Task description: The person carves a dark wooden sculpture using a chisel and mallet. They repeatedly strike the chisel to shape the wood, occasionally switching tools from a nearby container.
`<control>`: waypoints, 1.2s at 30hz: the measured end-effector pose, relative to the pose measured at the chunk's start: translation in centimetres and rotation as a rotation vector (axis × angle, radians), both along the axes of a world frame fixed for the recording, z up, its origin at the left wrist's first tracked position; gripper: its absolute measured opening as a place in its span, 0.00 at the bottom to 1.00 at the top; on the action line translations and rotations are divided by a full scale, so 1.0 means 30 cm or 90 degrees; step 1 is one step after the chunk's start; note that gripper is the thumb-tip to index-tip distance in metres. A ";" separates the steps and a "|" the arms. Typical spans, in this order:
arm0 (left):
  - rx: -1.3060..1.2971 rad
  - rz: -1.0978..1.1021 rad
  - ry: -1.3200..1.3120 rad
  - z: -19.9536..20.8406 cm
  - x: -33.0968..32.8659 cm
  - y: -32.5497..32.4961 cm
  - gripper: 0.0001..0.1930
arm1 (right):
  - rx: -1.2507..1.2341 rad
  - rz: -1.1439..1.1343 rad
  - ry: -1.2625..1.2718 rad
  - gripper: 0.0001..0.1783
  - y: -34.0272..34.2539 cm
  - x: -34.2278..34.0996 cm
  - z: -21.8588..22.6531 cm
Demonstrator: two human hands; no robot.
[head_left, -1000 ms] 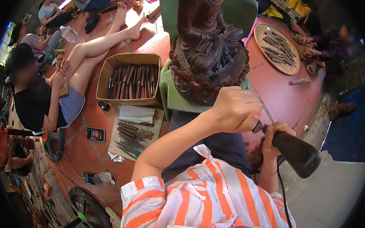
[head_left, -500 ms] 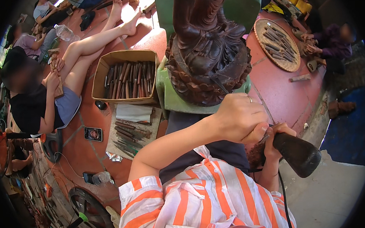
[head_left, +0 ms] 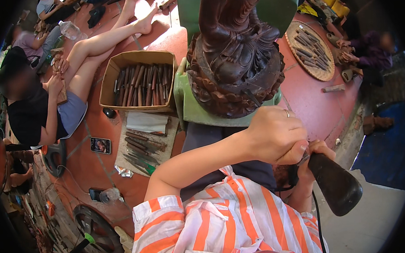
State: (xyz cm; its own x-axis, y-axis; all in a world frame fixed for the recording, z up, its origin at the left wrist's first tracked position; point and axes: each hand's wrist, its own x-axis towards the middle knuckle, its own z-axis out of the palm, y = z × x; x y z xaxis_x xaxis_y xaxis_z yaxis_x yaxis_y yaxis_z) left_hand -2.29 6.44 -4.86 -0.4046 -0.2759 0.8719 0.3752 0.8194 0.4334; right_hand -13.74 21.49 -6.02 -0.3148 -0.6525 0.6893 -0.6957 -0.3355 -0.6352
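Observation:
A dark wooden carving of a seated robed figure (head_left: pixel 240 56) on a lotus base stands on a green plastic chair (head_left: pixel 182 93) before me. My left hand (head_left: pixel 276 134), a ring on one finger, is closed in a fist round a chisel (head_left: pixel 253 97). Its thin dark blade reaches toward the lower front of the base; whether the tip touches cannot be told. Just right of that fist, my right hand (head_left: pixel 322 150) is wrapped round a mallet (head_left: pixel 336 186) with a dark, rounded wooden head. The mallet's head hangs toward the lower right, its handle mostly hidden by my fingers.
Left of the chair are a cardboard box (head_left: pixel 107 92) full of wooden-handled tools and a board (head_left: pixel 129 123) with more chisels. A phone (head_left: pixel 100 145) lies on the tiles. A person (head_left: pixel 36 105) sits at left, another (head_left: pixel 372 51) at right beyond a round woven tray (head_left: pixel 330 69).
The mallet's head has swung lower, and both hands sit slightly farther right in view. The whole scene has shifted a little. Both grips are unchanged.

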 end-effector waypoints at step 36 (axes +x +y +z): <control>-0.029 -0.016 -0.001 -0.022 0.018 -0.020 0.14 | -0.041 -0.101 0.166 0.15 0.022 -0.041 -0.047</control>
State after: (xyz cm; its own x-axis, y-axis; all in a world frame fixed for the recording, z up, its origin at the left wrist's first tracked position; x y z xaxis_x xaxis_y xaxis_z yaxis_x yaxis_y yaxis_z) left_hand -1.73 5.84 -5.50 -0.4128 -0.2255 0.8825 0.3952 0.8286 0.3966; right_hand -14.96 22.15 -7.42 -0.2167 -0.5620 0.7983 -0.8791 -0.2433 -0.4099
